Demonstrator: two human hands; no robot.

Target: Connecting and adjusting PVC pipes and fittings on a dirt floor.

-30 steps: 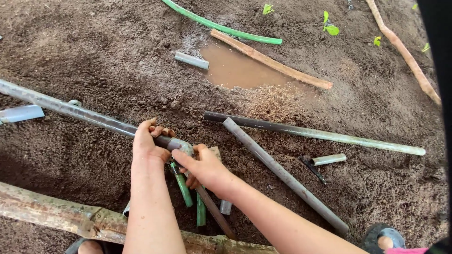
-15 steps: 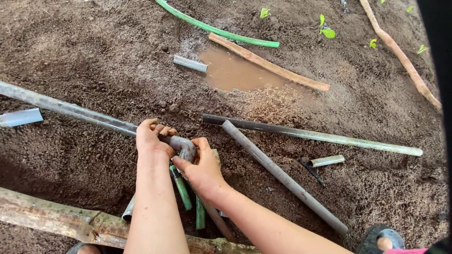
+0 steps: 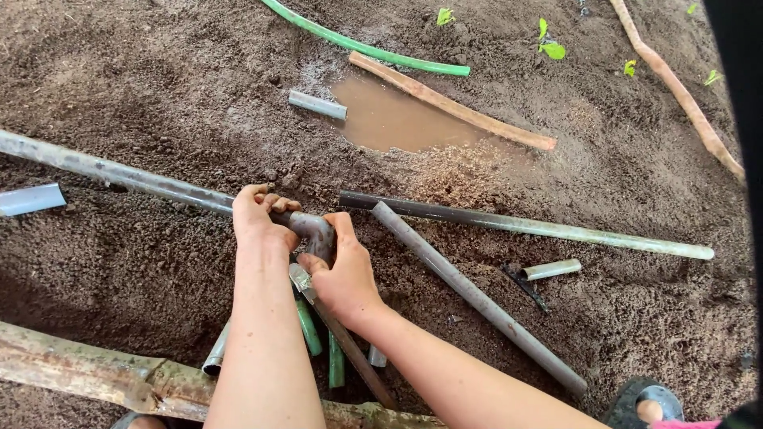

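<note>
on the dark soil, at the end of the long grey pipe [image 3: 119, 172], sits the elbow fitting [image 3: 315, 231]; my left hand [image 3: 258, 216] grips the joint, my right hand [image 3: 343, 274] seemingly clasps the elbow, muddy puddle [image 3: 393, 119] beyond.

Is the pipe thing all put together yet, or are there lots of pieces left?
Not yet. The grey elbow joint sits at the end of the long grey pipe; that much looks joined. Right now the left hand grips the pipe end and the right hand holds the elbow. Left lying loose on the soil: two long pipes, two short pieces and green tubes.
</note>
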